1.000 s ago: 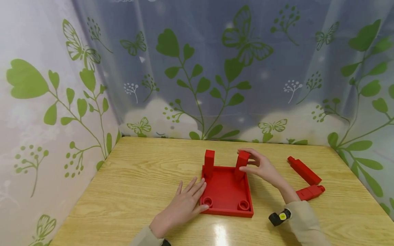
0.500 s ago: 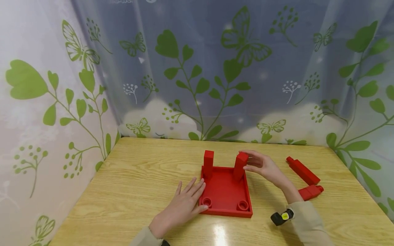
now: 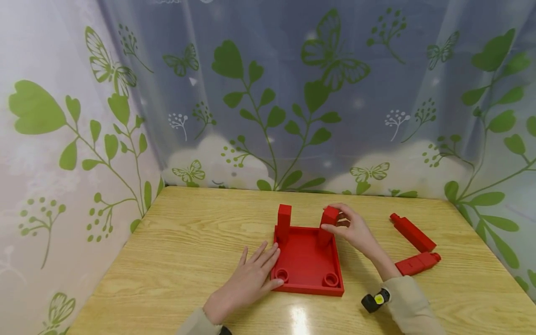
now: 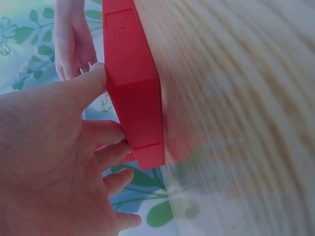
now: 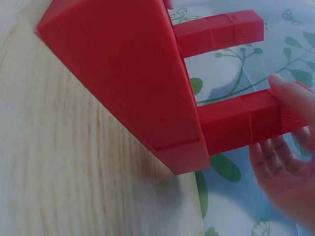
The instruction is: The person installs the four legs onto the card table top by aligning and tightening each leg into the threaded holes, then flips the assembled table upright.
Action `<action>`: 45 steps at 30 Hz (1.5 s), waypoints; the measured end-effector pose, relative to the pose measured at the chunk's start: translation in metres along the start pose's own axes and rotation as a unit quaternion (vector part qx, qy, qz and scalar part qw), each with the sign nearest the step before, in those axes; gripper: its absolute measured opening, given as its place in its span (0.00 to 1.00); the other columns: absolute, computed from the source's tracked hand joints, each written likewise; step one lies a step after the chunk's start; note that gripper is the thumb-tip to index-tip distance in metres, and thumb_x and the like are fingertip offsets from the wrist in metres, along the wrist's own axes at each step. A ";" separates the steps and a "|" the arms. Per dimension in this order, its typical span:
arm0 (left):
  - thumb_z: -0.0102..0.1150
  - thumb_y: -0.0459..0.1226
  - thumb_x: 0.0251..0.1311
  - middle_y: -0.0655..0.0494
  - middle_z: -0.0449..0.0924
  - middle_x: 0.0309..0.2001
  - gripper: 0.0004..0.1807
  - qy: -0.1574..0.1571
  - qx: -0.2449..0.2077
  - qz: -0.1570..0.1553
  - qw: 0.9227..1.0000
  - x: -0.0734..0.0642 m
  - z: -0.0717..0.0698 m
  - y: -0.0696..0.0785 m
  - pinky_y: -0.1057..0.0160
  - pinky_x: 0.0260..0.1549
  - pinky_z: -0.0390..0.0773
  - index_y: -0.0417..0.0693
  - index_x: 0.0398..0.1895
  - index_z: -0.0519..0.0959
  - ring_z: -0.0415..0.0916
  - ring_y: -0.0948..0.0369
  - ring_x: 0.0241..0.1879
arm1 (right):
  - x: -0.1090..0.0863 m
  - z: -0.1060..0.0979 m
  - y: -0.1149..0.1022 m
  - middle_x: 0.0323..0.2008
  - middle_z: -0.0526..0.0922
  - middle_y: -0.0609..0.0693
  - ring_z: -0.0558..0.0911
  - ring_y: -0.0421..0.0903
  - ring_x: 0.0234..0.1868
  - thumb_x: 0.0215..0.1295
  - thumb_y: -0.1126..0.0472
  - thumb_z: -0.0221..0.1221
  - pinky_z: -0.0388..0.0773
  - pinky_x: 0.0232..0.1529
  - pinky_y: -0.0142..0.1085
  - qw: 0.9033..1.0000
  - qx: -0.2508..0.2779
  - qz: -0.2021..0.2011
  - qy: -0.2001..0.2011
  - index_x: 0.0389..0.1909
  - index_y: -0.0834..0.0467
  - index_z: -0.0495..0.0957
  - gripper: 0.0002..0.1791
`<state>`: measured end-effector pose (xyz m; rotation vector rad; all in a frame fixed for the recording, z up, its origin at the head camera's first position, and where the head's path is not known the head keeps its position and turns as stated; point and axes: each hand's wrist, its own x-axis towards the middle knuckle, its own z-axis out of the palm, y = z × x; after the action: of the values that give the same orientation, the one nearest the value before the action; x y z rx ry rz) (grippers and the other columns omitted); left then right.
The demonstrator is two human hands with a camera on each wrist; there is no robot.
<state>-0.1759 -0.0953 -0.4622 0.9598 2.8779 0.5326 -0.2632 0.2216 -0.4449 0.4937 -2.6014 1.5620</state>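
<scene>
A shallow red square tray-like base (image 3: 307, 260) lies on the wooden table, with a raised round socket (image 3: 331, 279) at each near corner. Two red square posts stand upright at its far corners: a left post (image 3: 284, 222) and a right post (image 3: 324, 232). My right hand (image 3: 353, 232) pinches the right post near its top, thumb in front and fingers behind, as the right wrist view also shows. My left hand (image 3: 249, 281) rests with spread fingers against the base's left edge, its thumb at the near left corner.
Two more red posts lie on the table to the right: a far post (image 3: 413, 232) and a nearer post (image 3: 418, 264) partly behind my right forearm. A patterned curtain (image 3: 268, 116) hangs along the back edge of the wooden table (image 3: 201, 223).
Half a second ago my right thumb was drawn back at the right post's side; now it lies across the post's front. My left hand and the base have stayed put.
</scene>
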 end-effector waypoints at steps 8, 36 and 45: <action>0.51 0.55 0.73 0.50 0.54 0.80 0.40 -0.003 -0.002 -0.002 1.000 0.000 0.000 0.001 0.30 0.71 0.45 0.41 0.78 0.59 0.45 0.46 0.80 | 0.000 -0.015 0.002 0.67 0.72 0.58 0.77 0.61 0.59 0.64 0.62 0.69 0.75 0.61 0.56 0.997 0.026 -0.046 -0.063 0.72 0.57 0.68 0.35; 0.51 0.54 0.74 0.49 0.54 0.79 0.39 0.001 -0.003 0.003 1.000 0.000 0.000 0.000 0.28 0.70 0.44 0.40 0.78 0.59 0.45 0.45 0.79 | 0.000 -0.002 -0.001 0.52 0.77 0.56 0.78 0.49 0.49 0.63 0.62 0.70 0.78 0.50 0.28 0.999 0.009 -0.023 0.028 0.57 0.61 0.71 0.25; 0.51 0.55 0.73 0.50 0.54 0.80 0.40 -0.001 0.000 0.000 1.000 0.000 0.001 0.001 0.29 0.70 0.44 0.40 0.78 0.59 0.45 0.45 0.80 | -0.002 0.002 -0.005 0.50 0.79 0.58 0.78 0.51 0.48 0.62 0.62 0.71 0.81 0.53 0.46 0.999 -0.009 -0.019 0.045 0.55 0.62 0.72 0.24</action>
<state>-0.1755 -0.0943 -0.4628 0.9592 2.8768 0.5320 -0.2601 0.2185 -0.4419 0.4565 -2.5218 1.5113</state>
